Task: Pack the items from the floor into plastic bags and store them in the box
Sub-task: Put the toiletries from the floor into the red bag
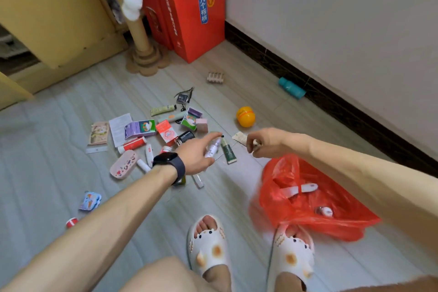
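Your left hand grips a small spray bottle, thumb underneath and fingers over the top. Your right hand hangs apart from it at three o'clock, fingers curled down over the end of a pale sachet; whether it actually pinches the sachet cannot be told from here. The red plastic bag lies slumped on the floor at about four o'clock from your hands, by your right foot, with a couple of small things already inside. Its mouth looks collapsed, so the sensible order is to free your right hand first and use it to lift one edge of the bag open. Then swing the bottle across low and lower it in rather than tossing it. Keep the bottle's nozzle end clear of the green tube lying just beside it. Most of the scattered items wait at nine to eleven o'clock from your left hand, so packing looks barely begun. No box can be picked out here.
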`<state>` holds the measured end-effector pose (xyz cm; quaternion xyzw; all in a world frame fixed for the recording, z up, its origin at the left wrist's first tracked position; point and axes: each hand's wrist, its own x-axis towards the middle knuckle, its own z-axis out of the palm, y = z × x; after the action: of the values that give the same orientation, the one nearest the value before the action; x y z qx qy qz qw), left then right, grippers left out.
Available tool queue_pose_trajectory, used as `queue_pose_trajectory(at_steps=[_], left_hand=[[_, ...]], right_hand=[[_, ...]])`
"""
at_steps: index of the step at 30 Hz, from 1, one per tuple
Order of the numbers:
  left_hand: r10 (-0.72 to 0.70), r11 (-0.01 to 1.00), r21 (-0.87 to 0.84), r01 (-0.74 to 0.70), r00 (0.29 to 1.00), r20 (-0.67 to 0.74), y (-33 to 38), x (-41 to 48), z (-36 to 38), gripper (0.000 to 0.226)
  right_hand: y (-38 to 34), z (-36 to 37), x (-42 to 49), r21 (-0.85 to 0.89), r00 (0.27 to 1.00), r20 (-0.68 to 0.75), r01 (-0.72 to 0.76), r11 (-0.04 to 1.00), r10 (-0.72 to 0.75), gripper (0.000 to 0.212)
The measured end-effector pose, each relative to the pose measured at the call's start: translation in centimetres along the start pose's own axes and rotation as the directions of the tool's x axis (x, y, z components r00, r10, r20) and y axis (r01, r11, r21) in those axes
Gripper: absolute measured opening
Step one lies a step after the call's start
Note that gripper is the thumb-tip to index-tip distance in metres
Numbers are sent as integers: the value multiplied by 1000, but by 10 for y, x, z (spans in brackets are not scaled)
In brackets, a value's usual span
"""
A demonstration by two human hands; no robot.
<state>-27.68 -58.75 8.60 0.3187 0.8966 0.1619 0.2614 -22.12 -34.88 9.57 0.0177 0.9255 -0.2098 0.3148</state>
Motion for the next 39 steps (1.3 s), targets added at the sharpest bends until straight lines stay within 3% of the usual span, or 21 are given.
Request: queue_pose_trajectory(at_steps=[6,10,12,14,19,21,23,26,29,33,36,39], left_hand=[[233,954,200,-223,972,-30,107,48,-19,73],[307,937,148,-317,948,85,169,78,31,65],[317,940,80,-332,935,158,194,88,71,66],[324,939,45,-341,922,214,213,91,111,66],[292,953,-4,-304,911,290,239,95,183,70],[246,929,204,-307,929,277,233,95,199,75],[208,784,512,-352,925,318,218,94,203,79],[146,544,722,-427,896,419,193,97,196,70],[83,560,719,-410,892,444,175,93,172,71],[208,707,584,-398,907,367,166,84,121,77],[282,674,615,-410,912,298,154,75,72,69],[229,670,673,-313,950,213,125,63,26,65]], right_hand=[[68,6,-91,171,954,-295,-4,985,55,13],[123,58,-139,501,819,-470,-61,863,330,12],[147,89,-153,635,732,-480,-91,767,485,16],[165,117,-160,683,691,-451,-141,717,565,17],[195,155,-160,540,762,-400,-254,803,510,15],[204,161,-157,254,808,-342,-413,875,481,33],[213,167,-157,-44,830,-277,-515,856,485,74],[228,169,-162,-161,829,-229,-549,820,510,111],[232,161,-168,-132,851,-161,-521,844,500,107],[202,138,-166,-10,905,-261,-349,937,335,88],[169,115,-157,-6,896,-394,-224,975,203,70],[127,85,-142,-41,885,-456,-123,992,91,65]])
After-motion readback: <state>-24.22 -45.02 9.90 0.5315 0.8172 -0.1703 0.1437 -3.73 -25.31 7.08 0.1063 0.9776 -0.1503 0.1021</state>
